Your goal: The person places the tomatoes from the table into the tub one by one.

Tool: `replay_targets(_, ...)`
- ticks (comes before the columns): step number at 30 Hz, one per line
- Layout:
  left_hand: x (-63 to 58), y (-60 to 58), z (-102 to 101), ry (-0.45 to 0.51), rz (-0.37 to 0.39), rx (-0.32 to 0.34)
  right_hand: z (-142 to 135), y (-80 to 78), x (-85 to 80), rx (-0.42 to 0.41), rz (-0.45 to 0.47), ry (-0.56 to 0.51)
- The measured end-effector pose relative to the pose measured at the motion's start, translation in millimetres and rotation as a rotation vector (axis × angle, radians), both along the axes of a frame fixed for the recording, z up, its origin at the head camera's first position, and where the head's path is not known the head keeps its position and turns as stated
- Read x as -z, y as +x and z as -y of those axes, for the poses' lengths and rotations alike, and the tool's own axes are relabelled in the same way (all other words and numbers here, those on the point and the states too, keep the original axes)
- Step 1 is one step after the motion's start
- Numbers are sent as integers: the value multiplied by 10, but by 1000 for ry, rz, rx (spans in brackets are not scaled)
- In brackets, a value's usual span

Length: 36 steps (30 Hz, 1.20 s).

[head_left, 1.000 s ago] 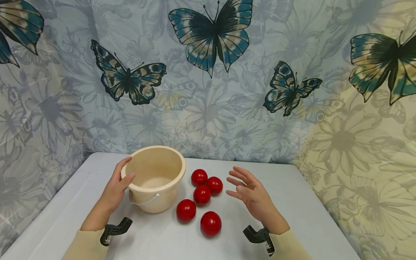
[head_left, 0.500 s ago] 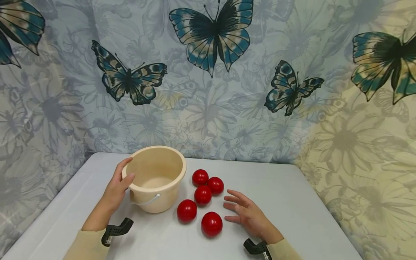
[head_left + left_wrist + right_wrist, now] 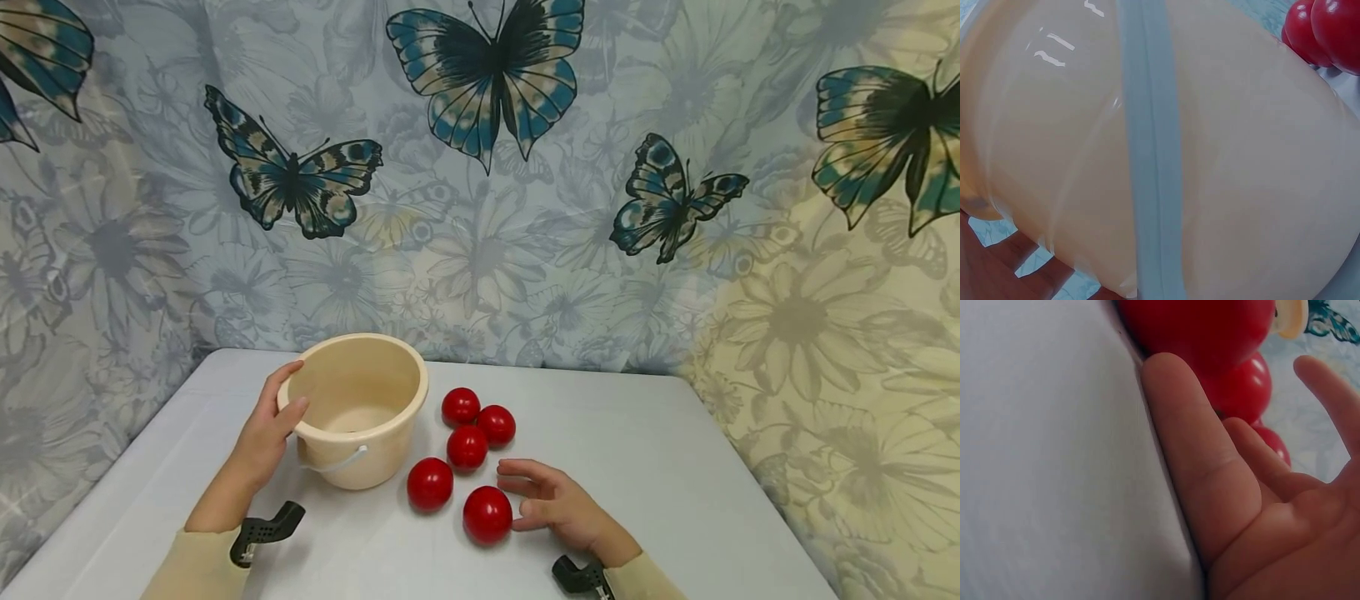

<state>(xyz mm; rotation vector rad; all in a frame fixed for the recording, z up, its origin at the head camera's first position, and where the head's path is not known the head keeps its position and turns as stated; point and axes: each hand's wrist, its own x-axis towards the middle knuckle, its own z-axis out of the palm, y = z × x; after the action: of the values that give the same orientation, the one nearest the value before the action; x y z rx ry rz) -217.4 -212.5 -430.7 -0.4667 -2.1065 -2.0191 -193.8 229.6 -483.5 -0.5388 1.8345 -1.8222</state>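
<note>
A cream plastic bucket (image 3: 378,457) with a pale handle (image 3: 1152,150) stands on the left of the table. My left hand (image 3: 261,437) grips its rim, the thumb lying over the edge and the fingers against the outside. Several glossy red balls lie to the bucket's right. Nearest me is one ball (image 3: 487,515), with another ball (image 3: 430,484) to its left. Spread around the front ball's right side, the fingers of my right hand (image 3: 562,510) are loosely bent. In the right wrist view, a fingertip of that hand (image 3: 1272,531) is right at a red ball (image 3: 1197,328).
Farther back, three more balls sit in a close cluster, including a ball (image 3: 461,407) at the rear. The white table (image 3: 637,450) ends at a butterfly-patterned cloth (image 3: 480,275) behind and at both sides. A black wrist mount (image 3: 266,533) is strapped to each arm.
My right hand has come down toward me and to the left, from beside the rear balls to the front ball's right side. The left hand and bucket stay put.
</note>
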Motion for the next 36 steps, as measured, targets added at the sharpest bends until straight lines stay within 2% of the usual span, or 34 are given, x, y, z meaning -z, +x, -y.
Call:
replay_targets(4, -6, 4, 0, 7, -3, 5, 43, 15, -18, -35, -15, 42)
replay_targets(9, 3, 2, 2, -2, -9, 4, 84, 30, -27, -80, -29, 20)
replay_targets(16, 21, -10, 6, 7, -14, 5, 146, 47, -21, -88, -108, 93)
replay_targets(21, 27, -5, 2, 2, -11, -1, 208, 67, -2, -94, -139, 107)
replay_targets(27, 31, -1, 3, 5, -10, -2, 249, 93, 8, -71, -159, 117)
replay_targets(33, 28, -7, 2, 20, -9, 7, 249, 97, 13, -42, -222, 180)
replay_targets(36, 24, -6, -2, 13, -3, -1, 239, 95, 13, -26, -220, 176)
